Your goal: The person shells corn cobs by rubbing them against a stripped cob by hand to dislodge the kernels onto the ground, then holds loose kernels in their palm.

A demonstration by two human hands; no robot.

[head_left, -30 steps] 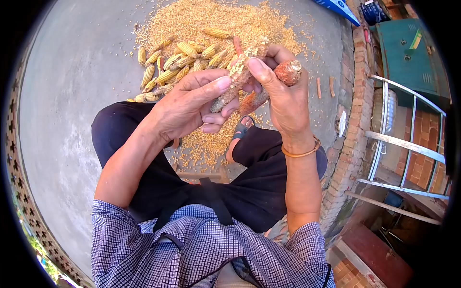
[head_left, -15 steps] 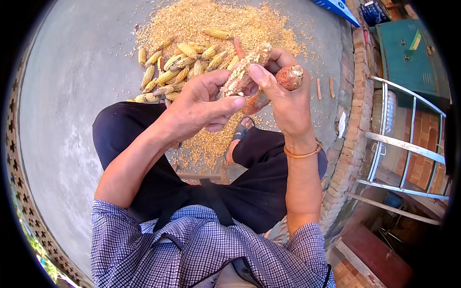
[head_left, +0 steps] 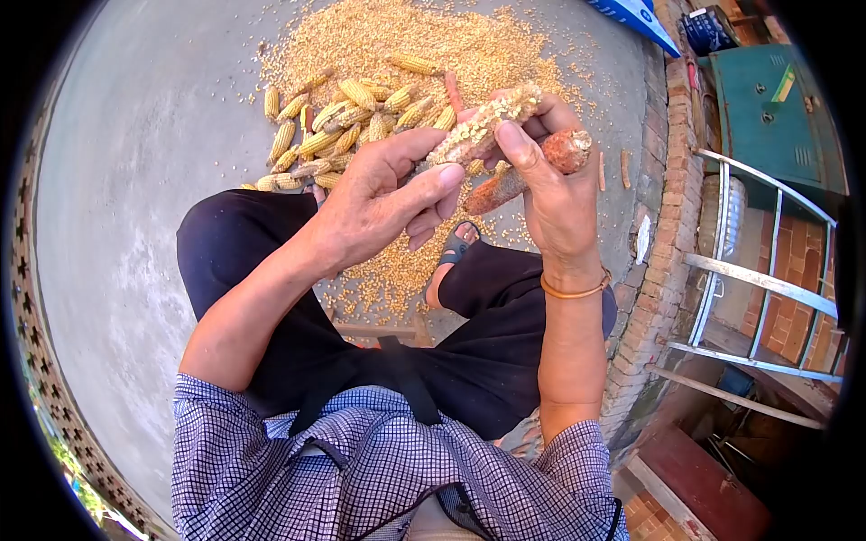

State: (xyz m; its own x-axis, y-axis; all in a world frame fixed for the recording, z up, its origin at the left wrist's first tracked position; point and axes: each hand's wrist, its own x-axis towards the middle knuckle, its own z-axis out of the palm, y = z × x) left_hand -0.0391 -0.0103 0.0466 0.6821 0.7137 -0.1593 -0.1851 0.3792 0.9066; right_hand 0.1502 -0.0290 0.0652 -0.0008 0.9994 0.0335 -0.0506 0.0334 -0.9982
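A pale cob [head_left: 487,124] with some kernels on it lies tilted between my hands. My left hand [head_left: 383,198] is closed round its lower end, thumb along the near side. My right hand [head_left: 555,185] grips the upper end with thumb and fingers. A bare reddish cob [head_left: 566,151] is also in my right hand, crossing behind the thumb, its darker end sticking out at the lower left. Beyond my hands, several yellow corn ears [head_left: 317,144] lie heaped beside a wide spread of loose kernels [head_left: 406,41].
Two thin reddish cob pieces [head_left: 625,169] lie on the concrete floor [head_left: 135,225] at the right. A low brick edge [head_left: 672,207] runs down the right side, with a metal rack [head_left: 767,279] and a green cabinet [head_left: 758,108] past it. My sandalled foot [head_left: 458,242] rests among scattered kernels.
Both hands have shifted right with the cobs. My left thumb and fingers have moved up along the pale cob, and its upper end points further right.
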